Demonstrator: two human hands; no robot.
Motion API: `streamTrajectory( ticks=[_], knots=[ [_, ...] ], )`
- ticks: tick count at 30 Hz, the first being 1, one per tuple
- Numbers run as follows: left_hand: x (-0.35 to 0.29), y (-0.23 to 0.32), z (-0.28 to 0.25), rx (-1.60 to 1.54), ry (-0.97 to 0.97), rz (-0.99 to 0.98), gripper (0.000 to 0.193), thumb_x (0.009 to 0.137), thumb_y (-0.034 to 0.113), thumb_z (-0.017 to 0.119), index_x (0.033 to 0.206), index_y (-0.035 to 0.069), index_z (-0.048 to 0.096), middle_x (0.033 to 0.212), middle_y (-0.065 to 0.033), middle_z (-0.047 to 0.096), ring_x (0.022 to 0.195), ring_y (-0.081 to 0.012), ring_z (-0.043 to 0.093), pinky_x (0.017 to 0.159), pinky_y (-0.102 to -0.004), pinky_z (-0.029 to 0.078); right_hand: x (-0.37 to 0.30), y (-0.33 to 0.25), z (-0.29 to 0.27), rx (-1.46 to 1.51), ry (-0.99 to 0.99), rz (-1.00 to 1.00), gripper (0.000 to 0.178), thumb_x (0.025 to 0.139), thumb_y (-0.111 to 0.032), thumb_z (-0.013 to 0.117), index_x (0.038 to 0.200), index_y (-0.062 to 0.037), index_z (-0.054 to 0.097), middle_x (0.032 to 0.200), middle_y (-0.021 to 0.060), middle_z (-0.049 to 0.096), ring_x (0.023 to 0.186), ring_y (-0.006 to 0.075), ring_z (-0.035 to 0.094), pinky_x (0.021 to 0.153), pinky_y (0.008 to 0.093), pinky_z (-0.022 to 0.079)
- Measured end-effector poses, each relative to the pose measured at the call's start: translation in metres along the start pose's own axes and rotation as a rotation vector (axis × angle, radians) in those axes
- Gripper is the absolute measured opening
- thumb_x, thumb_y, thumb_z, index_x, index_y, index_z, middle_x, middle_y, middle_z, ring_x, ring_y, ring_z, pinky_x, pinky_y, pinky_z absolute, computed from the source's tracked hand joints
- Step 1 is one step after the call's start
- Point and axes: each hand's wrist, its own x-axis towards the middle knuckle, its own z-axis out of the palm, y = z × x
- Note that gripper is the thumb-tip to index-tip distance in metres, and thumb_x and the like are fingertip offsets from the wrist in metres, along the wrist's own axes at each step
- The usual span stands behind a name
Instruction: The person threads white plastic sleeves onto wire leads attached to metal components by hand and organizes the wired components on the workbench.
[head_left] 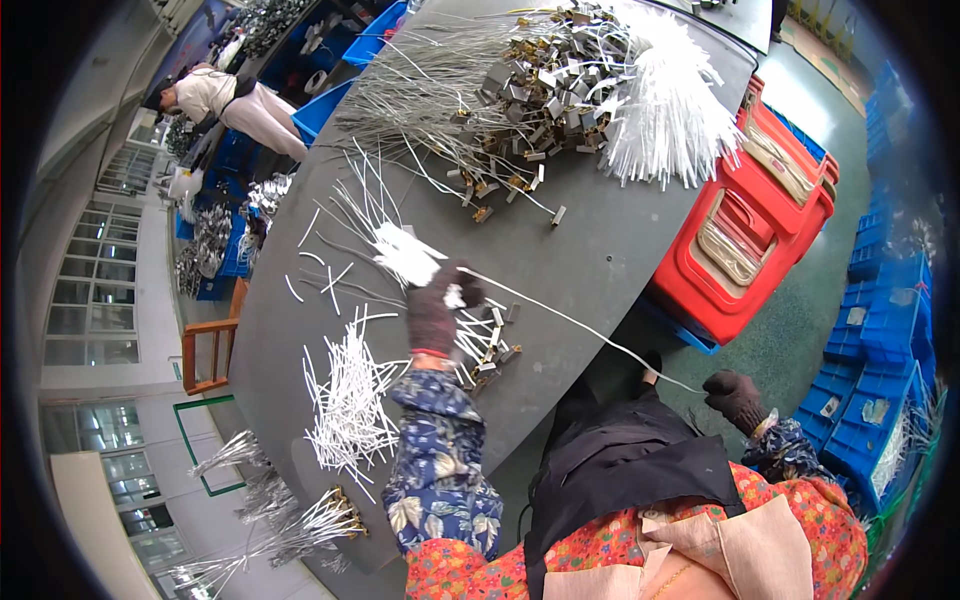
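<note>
A long thin white wire [580,322] stretches between my two dark-gloved hands. My left hand [437,308] is closed around its far end, above the grey table [560,255]. My right hand [735,398] pinches its near end, off the table's edge at the right. Just beyond the left hand lies a bright white bundle [405,252], too glaring to make out. Under and beside that hand are white wires with small metal clips [495,352]. A heap of short white tubes or wires [350,400] lies left of my left forearm.
A large pile of wires with metal clips [550,90] and a white wire bundle [670,110] cover the table's far end. Red bins [740,230] stand at the right. Blue crates [865,360] are stacked beyond. Another person [235,100] bends over at the far left.
</note>
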Motion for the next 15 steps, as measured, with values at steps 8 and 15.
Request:
streamTrajectory(
  ticks=[8,15],
  knots=[
    [-0.014,0.009,-0.004,-0.587,0.053,-0.272,0.030,0.089,0.025,0.065,0.100,-0.002,0.064,0.090,-0.0094,0.066,0.075,-0.0164,0.065,0.063,-0.0282,0.055,0.007,-0.003,0.009,-0.223,-0.035,-0.026,0.029,0.072,-0.017,0.070,0.098,-0.0082,0.066,0.091,0.0133,0.064,0.081,0.0292,0.064,0.069,0.0369,0.051],
    [-0.048,0.009,0.025,-0.177,0.159,-0.307,0.014,0.083,0.011,0.070,0.080,-0.002,0.067,0.071,-0.0038,0.062,0.058,-0.0111,0.057,0.052,-0.0252,0.044,0.079,-0.124,0.018,0.450,-0.124,-0.047,0.050,0.071,-0.023,0.078,0.114,-0.0061,0.060,0.098,0.0085,0.064,0.084,0.0194,0.061,0.073,0.0338,0.051]
  ],
)
